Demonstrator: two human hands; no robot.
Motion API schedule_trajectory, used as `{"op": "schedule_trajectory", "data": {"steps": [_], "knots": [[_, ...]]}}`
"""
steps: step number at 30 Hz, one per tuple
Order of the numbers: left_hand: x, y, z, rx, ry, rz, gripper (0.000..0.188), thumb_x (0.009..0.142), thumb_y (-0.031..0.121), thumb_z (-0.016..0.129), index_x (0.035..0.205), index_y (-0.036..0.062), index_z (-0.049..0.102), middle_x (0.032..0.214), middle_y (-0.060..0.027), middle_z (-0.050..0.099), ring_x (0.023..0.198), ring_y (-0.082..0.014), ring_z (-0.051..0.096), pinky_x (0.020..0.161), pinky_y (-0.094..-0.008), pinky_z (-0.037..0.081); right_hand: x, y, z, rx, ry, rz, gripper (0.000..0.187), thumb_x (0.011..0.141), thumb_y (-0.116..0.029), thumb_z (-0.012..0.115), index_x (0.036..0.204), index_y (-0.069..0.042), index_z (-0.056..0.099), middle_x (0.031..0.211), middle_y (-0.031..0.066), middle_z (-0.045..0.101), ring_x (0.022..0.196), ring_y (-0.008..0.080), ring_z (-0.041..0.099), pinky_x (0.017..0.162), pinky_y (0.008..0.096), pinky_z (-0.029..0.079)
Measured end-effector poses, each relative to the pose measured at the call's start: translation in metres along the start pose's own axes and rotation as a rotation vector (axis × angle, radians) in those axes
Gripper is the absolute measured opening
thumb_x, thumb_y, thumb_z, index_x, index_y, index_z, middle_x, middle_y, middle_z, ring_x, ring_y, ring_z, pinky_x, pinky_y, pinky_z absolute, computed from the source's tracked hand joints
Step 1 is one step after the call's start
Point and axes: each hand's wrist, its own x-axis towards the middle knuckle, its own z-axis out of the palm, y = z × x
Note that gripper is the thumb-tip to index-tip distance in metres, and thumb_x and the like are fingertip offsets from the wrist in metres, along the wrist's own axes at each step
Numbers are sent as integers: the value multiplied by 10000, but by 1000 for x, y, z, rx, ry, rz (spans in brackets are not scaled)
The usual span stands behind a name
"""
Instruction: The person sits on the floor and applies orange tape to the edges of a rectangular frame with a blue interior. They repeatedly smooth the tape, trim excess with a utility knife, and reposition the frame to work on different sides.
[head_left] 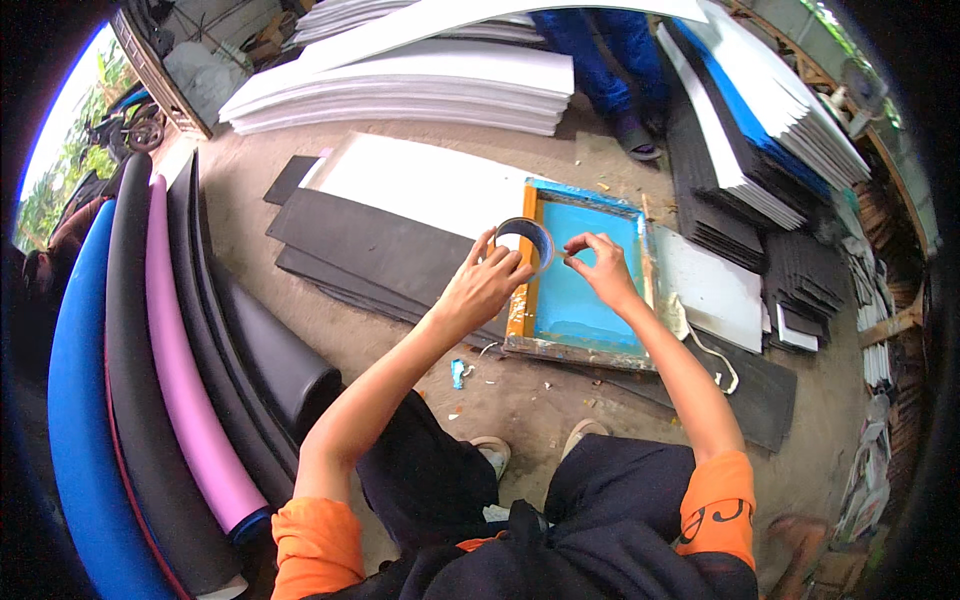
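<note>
Left hand gripping tape roll, left edge partly hidden. Right hand pinched narrow beside roll, can't tell if holding anything. Below grip: wood frame, blue panel inside.

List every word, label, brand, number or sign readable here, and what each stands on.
Orange right sleeve: dark printed letters, partly in view; I don't copy them out.
Pale crumpled material at the right edge: any markings too small and blurred to read.
Tape roll and wooden frame: no legible text.
</note>
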Motion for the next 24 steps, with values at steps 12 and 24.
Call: {"op": "schedule_trajectory", "data": {"steps": [12, 24], "knots": [[17, 72, -2, -819, 137, 92, 219, 872, 179, 490, 982, -10, 500, 938, -178, 518, 928, -336, 500, 821, -405, 407, -104, -21, -108, 116, -130, 325, 236, 730, -94, 694, 949, -96, 605, 947, 93, 609, 895, 218, 592, 777, 345, 464], [19, 75, 8, -1080, -63, -84, 300, 919, 267, 501, 827, -18, 499, 674, -102, 600, 632, -175, 590, 615, -313, 455, -122, 24, -104, 368, 4, 587, 143, 784, -108, 700, 885, -27, 640, 731, 4, 589, 697, 87, 533, 639, 235, 431]]}}
